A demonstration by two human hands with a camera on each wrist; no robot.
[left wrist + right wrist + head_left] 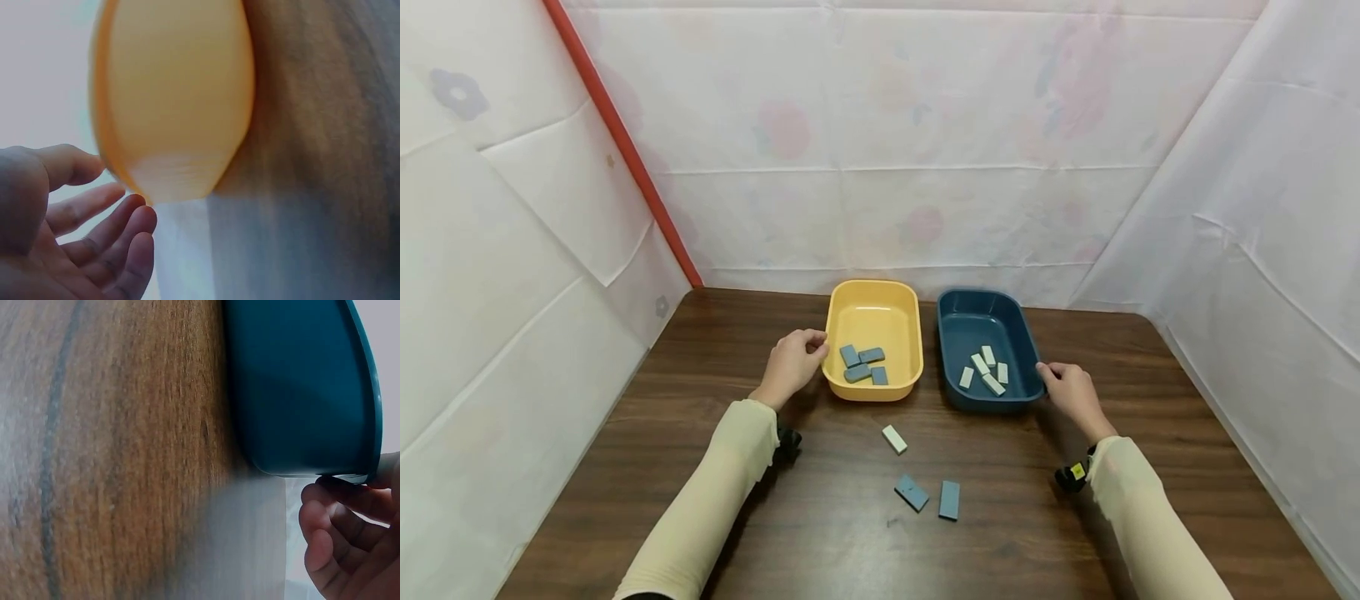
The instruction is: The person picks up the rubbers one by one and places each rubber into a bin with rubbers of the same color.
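Note:
In the head view, a yellow plastic tray (871, 393) stands left of a dark blue tray (988, 406). My left hand (793, 365) pinches the yellow tray's left rim between thumb and forefinger, its other fingers loosely bent in the left wrist view. On the blue tray's right rim, my right hand (1072, 397) grips with thumb and curled forefinger. Several grey-blue blocks (857, 372) lie inside the yellow tray. Several whitish blocks (993, 384) lie in the blue one. Both wrist views show the yellow tray (181, 94) and blue tray (300, 394) close up, their contents hidden.
Nearer on the brown wooden table (820, 517) lie one whitish block (894, 439) and two grey-blue blocks, one slanted (912, 493) and one straighter block (949, 500). White patterned sheets (880, 142) enclose the back and sides. A red strip (625, 142) runs down the left corner.

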